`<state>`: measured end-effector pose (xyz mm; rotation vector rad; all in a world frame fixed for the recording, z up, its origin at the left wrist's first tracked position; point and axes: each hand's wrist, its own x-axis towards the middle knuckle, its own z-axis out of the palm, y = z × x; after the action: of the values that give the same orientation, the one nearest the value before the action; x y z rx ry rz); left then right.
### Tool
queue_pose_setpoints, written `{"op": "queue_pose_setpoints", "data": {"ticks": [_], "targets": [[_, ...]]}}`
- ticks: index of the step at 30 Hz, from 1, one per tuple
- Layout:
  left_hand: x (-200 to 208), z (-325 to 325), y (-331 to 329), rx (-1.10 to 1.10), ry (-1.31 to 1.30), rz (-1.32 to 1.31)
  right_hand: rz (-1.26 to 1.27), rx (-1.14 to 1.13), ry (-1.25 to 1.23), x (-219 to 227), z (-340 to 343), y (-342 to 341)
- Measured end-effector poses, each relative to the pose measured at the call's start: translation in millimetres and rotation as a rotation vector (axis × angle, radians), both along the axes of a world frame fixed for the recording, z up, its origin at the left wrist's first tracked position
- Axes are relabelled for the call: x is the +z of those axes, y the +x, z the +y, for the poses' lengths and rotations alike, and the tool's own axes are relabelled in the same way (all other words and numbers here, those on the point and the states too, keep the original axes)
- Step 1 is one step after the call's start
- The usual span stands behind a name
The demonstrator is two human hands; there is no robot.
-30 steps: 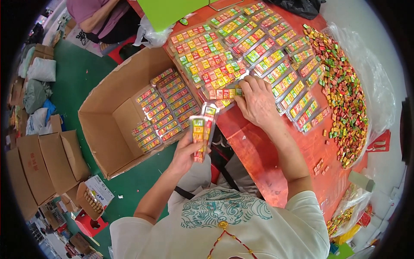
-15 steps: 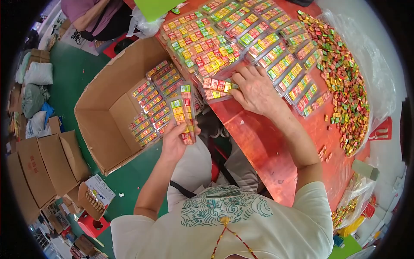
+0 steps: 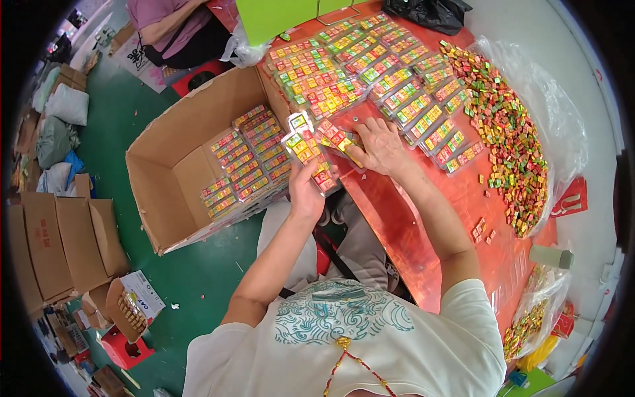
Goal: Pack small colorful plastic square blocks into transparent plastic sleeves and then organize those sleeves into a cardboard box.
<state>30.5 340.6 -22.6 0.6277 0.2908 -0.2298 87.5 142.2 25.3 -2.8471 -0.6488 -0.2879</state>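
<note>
My left hand is closed round a small stack of clear plastic packs, each filled with a row of small red, yellow and green wrapped pieces. The stack is tilted between the carton and the table edge. At the near edge of the red table, my right hand has its thumb and fingers on the right end of another such pack. That pack lies close beside the stack in my left hand. Beyond it, rows of filled packs cover the table.
An open cardboard carton at the left holds several layered packs. A heap of loose wrapped pieces lies on the right of the red table, beside clear plastic sheeting. Another person sits at the far left.
My left hand has moved right and up with its packs, away from the carton toward the table edge. My right hand stays at the pack there, which has turned to slant down rightward.
</note>
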Motion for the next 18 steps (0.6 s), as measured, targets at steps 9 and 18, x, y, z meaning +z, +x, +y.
{"op": "queue_pose_setpoints", "data": {"ticks": [9,18], "targets": [[13,-33,-8,0.051,0.057,-0.083,0.372,-0.22,0.18,-1,7,-23],[14,-47,-17,-0.144,0.064,-0.061,0.627,-0.29,0.71,2,-9,-52]]}}
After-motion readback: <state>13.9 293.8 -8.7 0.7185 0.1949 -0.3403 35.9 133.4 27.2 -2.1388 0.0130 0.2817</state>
